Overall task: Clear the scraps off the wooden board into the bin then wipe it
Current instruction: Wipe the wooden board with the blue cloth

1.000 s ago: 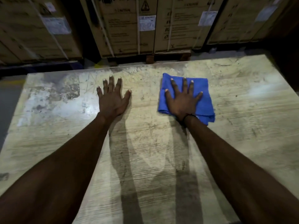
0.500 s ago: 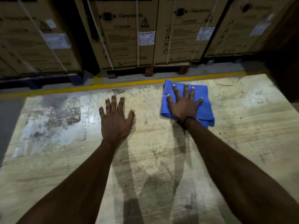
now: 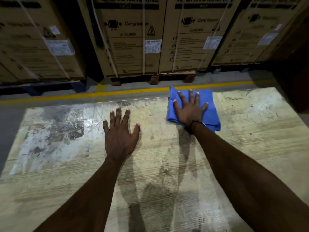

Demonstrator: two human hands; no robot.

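Nearest me, my two bare forearms reach out over the wooden board [image 3: 167,164], a pale, scuffed sheet with grey and whitish blotches toward its left side. My left hand [image 3: 120,133] lies flat on the bare wood a little left of the middle, palm down, fingers straight and spread wide, holding nothing. Farther out and to the right, my right hand [image 3: 189,108] presses flat on the blue cloth [image 3: 210,114], fingers splayed across it, a dark band at the wrist. The folded cloth sits at the board's far edge, and its top corner seems to hang just past that edge, though the dim light makes this hard to judge. I see no loose scraps on the wood in view. Beyond the board runs a yellow floor line [image 3: 117,93], and behind it stand strapped cardboard cartons [image 3: 133,39] printed "WASHING MACHINE" and "CAUTION", raised on pallets [image 3: 153,79].
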